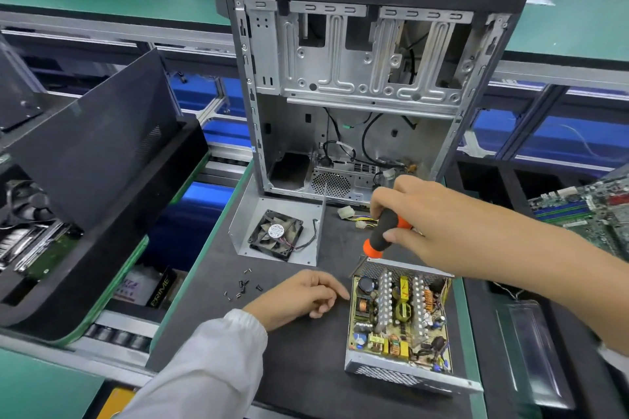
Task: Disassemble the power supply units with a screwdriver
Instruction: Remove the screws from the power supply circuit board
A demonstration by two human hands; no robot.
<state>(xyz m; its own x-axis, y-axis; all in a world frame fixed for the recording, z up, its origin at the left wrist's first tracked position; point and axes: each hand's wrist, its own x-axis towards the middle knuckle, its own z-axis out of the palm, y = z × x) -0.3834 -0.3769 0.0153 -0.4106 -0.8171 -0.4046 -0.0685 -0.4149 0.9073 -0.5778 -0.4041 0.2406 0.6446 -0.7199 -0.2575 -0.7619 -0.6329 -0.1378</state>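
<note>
An opened power supply unit lies on the dark mat, its circuit board with heat sinks and coils exposed. My right hand grips a screwdriver with a black and orange handle, its tip down at the unit's far left corner. My left hand rests on the mat just left of the unit, fingers loosely curled and holding nothing. The unit's removed cover, with a fan inside, lies behind and to the left. Several small screws are scattered on the mat.
An empty computer case stands upright behind the work area. A black bin with parts sits at the left. Circuit boards lie at the right. A loose connector with wires lies near the case.
</note>
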